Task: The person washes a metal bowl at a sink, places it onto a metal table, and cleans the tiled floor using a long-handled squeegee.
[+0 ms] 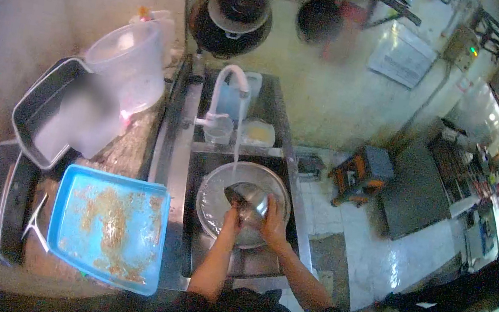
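Both of my hands hold a shiny metal bowl (258, 201), tilted, above a large round basin (205, 214) in the sink. My left hand (231, 220) grips its near left side, and my right hand (274, 223) is closed round its right side. Some of the fingers are hidden behind the bowl. From the white curved faucet (217, 95) a stream of water falls just behind the bowl into the basin. What lies under the bowl in the basin cannot be made out.
Left of the sink (183, 247) lies a blue tray (61, 218) with brown residue. Grey tubs (24, 114) and a translucent plastic tub (152, 69) stand behind it. Pans (320, 20) hang on the wall. A small stool (370, 165) stands on the floor at right.
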